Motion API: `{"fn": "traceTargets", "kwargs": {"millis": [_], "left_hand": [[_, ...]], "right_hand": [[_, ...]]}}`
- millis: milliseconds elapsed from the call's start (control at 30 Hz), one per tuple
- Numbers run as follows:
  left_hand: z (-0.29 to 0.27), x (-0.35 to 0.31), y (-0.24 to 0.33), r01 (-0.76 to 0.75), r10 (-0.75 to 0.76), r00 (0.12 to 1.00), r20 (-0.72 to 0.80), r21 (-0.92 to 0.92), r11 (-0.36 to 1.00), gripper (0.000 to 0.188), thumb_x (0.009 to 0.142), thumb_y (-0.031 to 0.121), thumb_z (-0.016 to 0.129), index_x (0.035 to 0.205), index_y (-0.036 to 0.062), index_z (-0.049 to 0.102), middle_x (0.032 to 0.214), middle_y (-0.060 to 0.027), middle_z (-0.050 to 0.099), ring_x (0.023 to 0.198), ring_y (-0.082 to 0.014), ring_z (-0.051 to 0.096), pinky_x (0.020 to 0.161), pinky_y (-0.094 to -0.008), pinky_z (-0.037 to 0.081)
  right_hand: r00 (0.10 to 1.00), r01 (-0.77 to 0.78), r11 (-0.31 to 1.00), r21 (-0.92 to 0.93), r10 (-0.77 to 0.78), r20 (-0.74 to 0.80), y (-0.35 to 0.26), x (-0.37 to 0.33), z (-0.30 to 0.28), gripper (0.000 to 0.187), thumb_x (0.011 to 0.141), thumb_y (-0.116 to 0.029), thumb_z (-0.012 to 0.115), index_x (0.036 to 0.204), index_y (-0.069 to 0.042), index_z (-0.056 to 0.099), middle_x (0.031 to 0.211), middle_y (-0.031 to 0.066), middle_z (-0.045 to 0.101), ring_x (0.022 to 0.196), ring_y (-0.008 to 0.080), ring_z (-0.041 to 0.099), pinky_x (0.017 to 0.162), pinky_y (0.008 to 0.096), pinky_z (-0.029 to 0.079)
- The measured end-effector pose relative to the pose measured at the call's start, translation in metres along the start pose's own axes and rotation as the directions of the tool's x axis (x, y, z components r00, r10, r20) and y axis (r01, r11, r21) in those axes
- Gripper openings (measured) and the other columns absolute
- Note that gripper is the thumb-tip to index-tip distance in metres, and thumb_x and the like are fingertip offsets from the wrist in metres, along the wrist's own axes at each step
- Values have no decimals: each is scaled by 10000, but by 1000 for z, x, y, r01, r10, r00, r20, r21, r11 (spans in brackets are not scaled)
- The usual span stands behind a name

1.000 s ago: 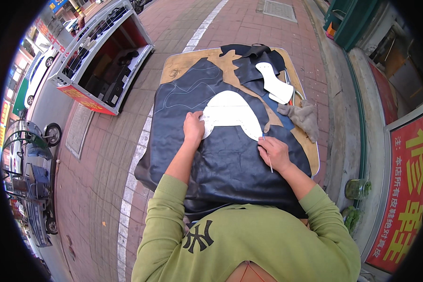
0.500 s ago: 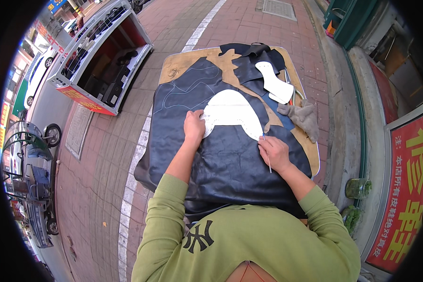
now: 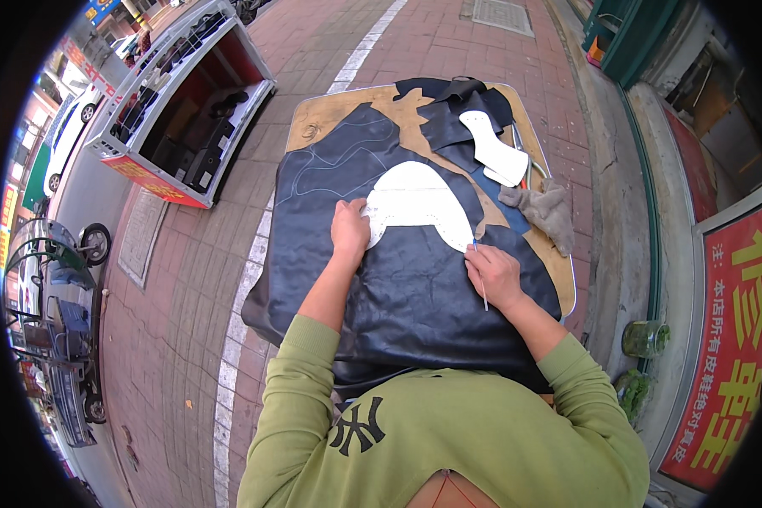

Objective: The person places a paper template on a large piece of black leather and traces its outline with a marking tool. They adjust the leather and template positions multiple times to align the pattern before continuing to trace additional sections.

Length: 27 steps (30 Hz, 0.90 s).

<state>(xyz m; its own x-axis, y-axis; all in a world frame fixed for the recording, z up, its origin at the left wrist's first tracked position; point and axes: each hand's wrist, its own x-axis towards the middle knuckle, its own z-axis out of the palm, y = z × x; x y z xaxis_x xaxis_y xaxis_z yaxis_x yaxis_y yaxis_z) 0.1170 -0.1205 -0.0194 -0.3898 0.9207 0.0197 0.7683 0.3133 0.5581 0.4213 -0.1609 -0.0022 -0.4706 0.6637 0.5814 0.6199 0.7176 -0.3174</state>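
Grasping a slim pen [image 3: 484, 294] in the right hand [image 3: 499, 275], left hand [image 3: 349, 227] touching white template [image 3: 412, 195], its grip unclear.

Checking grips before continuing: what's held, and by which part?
Right hand holds a pen near its blue end; left hand touches the curved white sheet at its left edge, grip unclear.

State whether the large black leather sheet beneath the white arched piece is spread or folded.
Spread, slightly wrinkled: the large black leather sheet covers most of the tan tabletop, with the white arched piece lying on it.
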Motion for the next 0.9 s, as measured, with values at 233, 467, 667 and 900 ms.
{"fn": "traceTargets", "kwargs": {"millis": [233, 467, 667, 900], "left_hand": [[-6, -7, 9, 22, -23, 1000, 8, 49, 999, 380, 830, 86, 668, 1204, 152, 667, 1133, -101, 576, 1070, -296, 589, 898, -416, 506], [-4, -15, 11, -7, 11, 999, -38, 90, 996, 384, 820, 80, 678, 1197, 150, 658, 1164, -92, 559, 1120, -295, 543, 917, -421, 498], [-9, -16, 10, 11, -9, 999, -39, 37, 999, 421, 801, 70, 694, 1213, 134, 640, 1162, -99, 554, 1120, -301, 542, 918, -420, 496], [6, -19, 17, -268, 277, 960, -41, 151, 951, 364, 838, 30, 583, 1192, 76, 657, 1339, -150, 534, 1227, -342, 503, 1002, -433, 438]], "right_hand": [[1000, 8, 1000, 10, -8, 4, 0, 1, 0, 140, 768, -67, 712, 902, -65, 674, 934, 63, 684, 844, 245, 672, 709, 345, 540], [1000, 7, 1000, 7, -6, -7, 0, 0, 0, 138, 768, -62, 711, 902, -63, 675, 931, 67, 682, 847, 247, 671, 706, 348, 542], [1000, 8, 1000, 15, -8, -17, 0, -1, -1, 132, 773, -67, 711, 899, -65, 675, 923, 66, 680, 832, 245, 673, 698, 343, 541], [1000, 1, 1000, 25, -1, -10, 0, 1, -1, 130, 771, -69, 714, 895, -65, 672, 919, 66, 673, 830, 246, 668, 693, 346, 537]]}}
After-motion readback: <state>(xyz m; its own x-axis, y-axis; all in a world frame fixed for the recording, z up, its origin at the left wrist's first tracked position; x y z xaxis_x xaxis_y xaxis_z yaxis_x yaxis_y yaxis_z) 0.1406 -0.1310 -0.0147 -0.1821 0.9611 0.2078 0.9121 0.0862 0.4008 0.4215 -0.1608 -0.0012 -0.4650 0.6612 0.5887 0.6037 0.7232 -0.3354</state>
